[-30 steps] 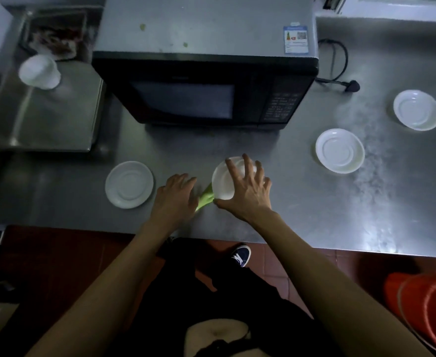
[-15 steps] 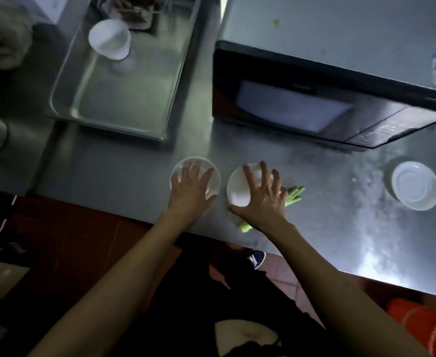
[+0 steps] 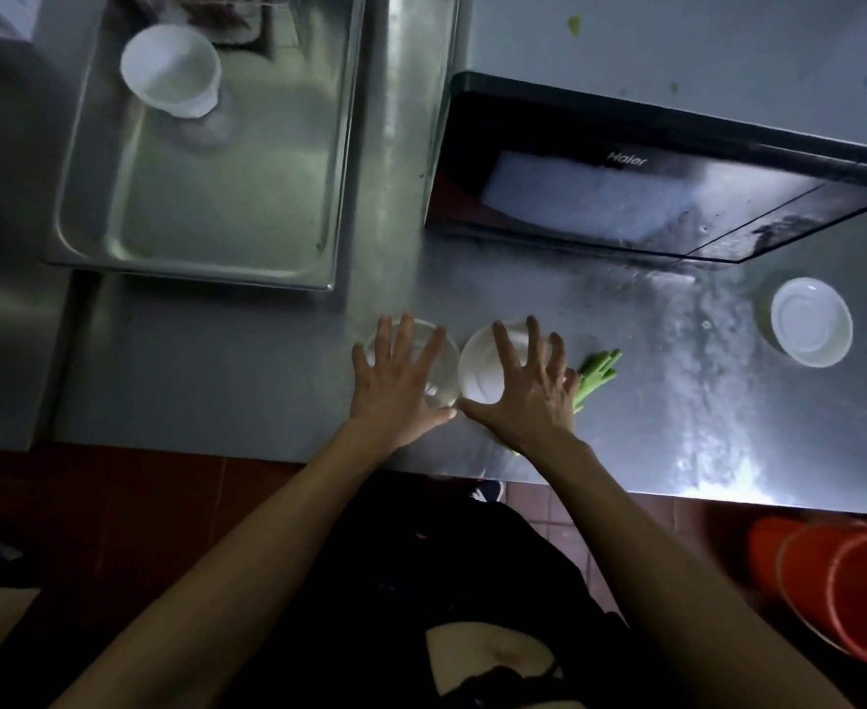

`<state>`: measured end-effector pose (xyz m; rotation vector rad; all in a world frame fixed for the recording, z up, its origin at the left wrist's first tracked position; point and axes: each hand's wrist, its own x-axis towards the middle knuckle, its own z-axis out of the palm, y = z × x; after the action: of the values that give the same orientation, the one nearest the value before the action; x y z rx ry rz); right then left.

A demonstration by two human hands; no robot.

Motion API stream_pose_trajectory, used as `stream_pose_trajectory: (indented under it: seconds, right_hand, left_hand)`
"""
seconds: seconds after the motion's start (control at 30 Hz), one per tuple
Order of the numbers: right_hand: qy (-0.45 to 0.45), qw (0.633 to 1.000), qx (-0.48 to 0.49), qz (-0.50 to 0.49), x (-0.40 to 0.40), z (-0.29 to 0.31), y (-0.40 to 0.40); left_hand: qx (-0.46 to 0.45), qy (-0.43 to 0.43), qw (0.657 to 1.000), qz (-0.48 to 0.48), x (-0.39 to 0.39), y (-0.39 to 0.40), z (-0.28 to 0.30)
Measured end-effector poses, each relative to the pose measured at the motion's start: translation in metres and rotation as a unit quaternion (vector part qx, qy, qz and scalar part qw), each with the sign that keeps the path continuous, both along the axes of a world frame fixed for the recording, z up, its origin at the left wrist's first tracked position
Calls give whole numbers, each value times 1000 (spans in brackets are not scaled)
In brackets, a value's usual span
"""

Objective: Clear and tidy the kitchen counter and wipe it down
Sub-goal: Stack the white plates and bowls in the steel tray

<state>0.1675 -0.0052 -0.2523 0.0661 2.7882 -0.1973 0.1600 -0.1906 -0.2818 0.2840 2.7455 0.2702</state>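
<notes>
Two white saucers sit side by side near the steel counter's [image 3: 216, 381] front edge. My left hand [image 3: 395, 386] lies spread over the left saucer [image 3: 444, 368], fingers straight, thumb at its near rim. My right hand [image 3: 523, 391] spans the right saucer [image 3: 480, 368] from above, thumb and fingertips hooked at its rim, and holds it just over a bunch of green vegetable stalks [image 3: 598, 373] that pokes out to the right of the hand. A third saucer [image 3: 813, 322] lies farther right.
A steel tray-like basin [image 3: 206, 232] at the back left holds a white plastic cup [image 3: 170, 69]. A black microwave [image 3: 651, 186] stands behind the hands. An orange bucket [image 3: 851, 591] stands on the red tile floor at lower right. Wet streaks cover the counter's right part.
My view swung left. My left hand left the green stalks and went onto the left saucer. My right hand carried its saucer leftward until it sat beside that one.
</notes>
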Motion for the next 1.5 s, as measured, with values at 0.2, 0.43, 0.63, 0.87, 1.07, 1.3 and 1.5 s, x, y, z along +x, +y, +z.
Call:
stream_pose_trajectory:
  seconds: [0.2, 0.43, 0.63, 0.87, 1.07, 1.3, 1.5]
  right_hand:
    - [-1, 1000, 5, -9, 7, 9, 7]
    - [22, 999, -33, 7, 18, 28, 19]
    - [42, 996, -68, 35, 28, 41, 14]
    - [44, 992, -100, 67, 24, 59, -15]
    - [56, 988, -114, 88, 5, 70, -48]
    - [67, 986, -120, 96, -42, 72, -113]
    - [61, 990, -102, 75, -90, 71, -171]
  left_hand:
    - [-14, 15, 1000, 7, -2, 5, 13]
    - [-26, 11, 999, 26, 22, -1, 33]
    - [-45, 46, 996, 62, 42, -11, 69]
    - [-64, 87, 989, 99, 45, -42, 99]
    - [-53, 120, 983, 131, 25, -86, 110]
    - [-34, 122, 980, 151, -34, -154, 103]
    - [-5, 87, 987, 138, -99, -202, 90]
